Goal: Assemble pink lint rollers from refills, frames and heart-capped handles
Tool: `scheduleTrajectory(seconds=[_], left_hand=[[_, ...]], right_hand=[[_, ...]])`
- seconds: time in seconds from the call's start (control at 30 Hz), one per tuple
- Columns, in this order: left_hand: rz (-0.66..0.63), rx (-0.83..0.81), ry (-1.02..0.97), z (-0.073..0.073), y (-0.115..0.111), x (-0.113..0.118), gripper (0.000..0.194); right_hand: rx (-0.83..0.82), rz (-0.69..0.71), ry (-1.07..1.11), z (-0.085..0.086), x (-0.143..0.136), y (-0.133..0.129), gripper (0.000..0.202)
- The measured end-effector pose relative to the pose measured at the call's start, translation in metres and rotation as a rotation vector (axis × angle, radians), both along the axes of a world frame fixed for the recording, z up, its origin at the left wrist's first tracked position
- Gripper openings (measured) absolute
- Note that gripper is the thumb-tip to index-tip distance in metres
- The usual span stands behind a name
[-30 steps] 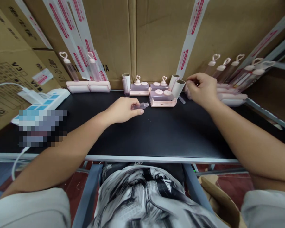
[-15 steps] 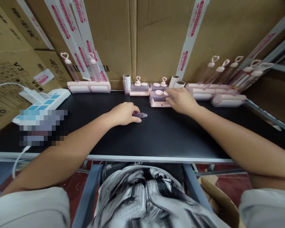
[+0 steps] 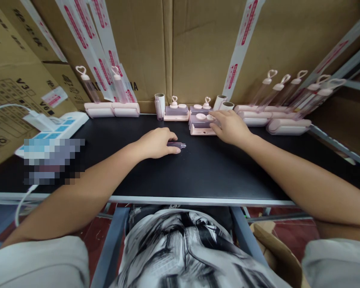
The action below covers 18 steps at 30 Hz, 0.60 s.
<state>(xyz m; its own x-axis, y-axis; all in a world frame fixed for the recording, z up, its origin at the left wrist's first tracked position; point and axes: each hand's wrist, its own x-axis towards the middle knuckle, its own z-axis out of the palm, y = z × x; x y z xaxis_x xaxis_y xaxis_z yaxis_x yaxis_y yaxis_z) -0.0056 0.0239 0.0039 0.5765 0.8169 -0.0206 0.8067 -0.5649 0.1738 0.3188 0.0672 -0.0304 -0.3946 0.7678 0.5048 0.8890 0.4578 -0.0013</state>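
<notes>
On the black tabletop (image 3: 180, 176), a small translucent purple tube-like piece (image 3: 179, 145) with a narrow clear tip lies beside my left hand (image 3: 157, 143). The thumb and fingers of that hand are spread around it, with a gap visible. My right hand (image 3: 232, 127) grips the right end of the front lilac-and-pink case (image 3: 199, 127), its thumb low and its fingers on top. This case has a round pink cap (image 3: 201, 116); my fingertips partly cover a second cap. Directly behind stands a similar case (image 3: 195, 109) with a heart-shaped loop (image 3: 207, 102).
Another lilac case (image 3: 176, 113) and white-and-brown cardboard tubes (image 3: 159, 105) stand at the back. Pink lint-roller-like items (image 3: 126, 109) line the left, with several more (image 3: 289, 126) at right. A power strip (image 3: 66, 125) lies left. Tall cardboard boxes (image 3: 198, 48) wall off the back.
The fingers of my left hand have loosened slightly around the purple piece, which stays in place. My right hand has hardly moved on the case.
</notes>
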Motion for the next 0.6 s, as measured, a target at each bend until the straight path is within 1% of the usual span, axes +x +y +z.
scheduleTrajectory(seconds=[0.1, 0.2, 0.3, 0.37, 0.43, 0.47, 0.53, 0.6], left_hand=[[0.001, 0.004, -0.016, 0.001, -0.001, 0.000, 0.059], [-0.002, 0.010, -0.033, 0.002, -0.001, 0.000, 0.058], [0.003, 0.016, -0.053, 0.002, -0.001, 0.000, 0.059], [0.006, 0.027, -0.073, 0.002, -0.001, 0.000, 0.060], [0.007, 0.047, -0.107, 0.003, -0.001, 0.000, 0.060], [0.007, 0.062, -0.131, 0.003, -0.001, -0.001, 0.059], [0.005, 0.100, -0.194, 0.004, -0.003, -0.001, 0.055], [-0.001, 0.155, -0.281, 0.004, -0.004, 0.000, 0.049]], right_hand=[[0.090, -0.023, 0.100, 0.008, 0.009, 0.002, 0.042], [0.203, -0.112, 0.212, 0.011, 0.024, 0.010, 0.039], [0.180, -0.158, 0.273, 0.006, 0.036, 0.023, 0.036], [0.136, -0.158, 0.305, 0.004, 0.042, 0.029, 0.028], [0.125, -0.149, 0.356, 0.007, 0.047, 0.030, 0.017], [0.149, -0.139, 0.396, 0.011, 0.049, 0.028, 0.013], [0.256, -0.083, 0.503, 0.025, 0.051, 0.020, 0.005], [0.371, 0.040, 0.675, 0.039, 0.046, 0.007, 0.008]])
